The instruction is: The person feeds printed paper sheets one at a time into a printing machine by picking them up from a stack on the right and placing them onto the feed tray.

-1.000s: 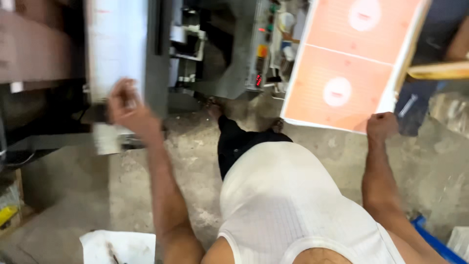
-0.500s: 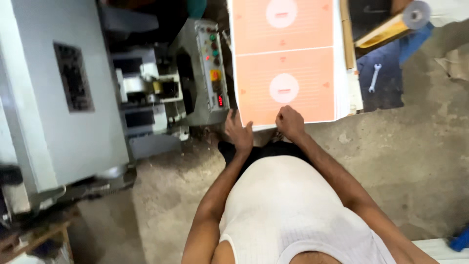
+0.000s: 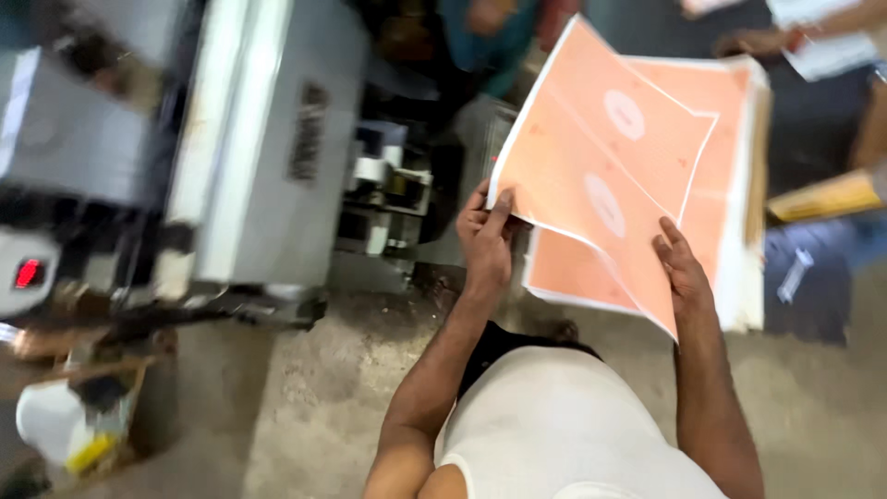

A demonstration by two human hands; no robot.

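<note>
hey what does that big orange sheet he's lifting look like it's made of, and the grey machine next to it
Large orange printed sheet: probably thin matte paper; it bows between the left hand and right hand. Grey box-shaped machine: seemingly painted sheet metal, with flat, hard-edged panels; blur leaves the finish uncertain.

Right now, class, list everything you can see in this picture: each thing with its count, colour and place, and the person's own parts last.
Lifted sheet: one, orange with white ovals, held tilted above the pile.
Sheet pile: one stack, orange top and white edges, right of centre.
Machine: one, grey, left half.
Red light: one, far left edge.
White container: one, lower left.
Spanner: one, pale, on blue cloth at right.
Floor: grey concrete, below.
Another person's hand: one, top right.
Left hand: grips the sheet's left corner.
Right hand: holds its lower edge.
</note>
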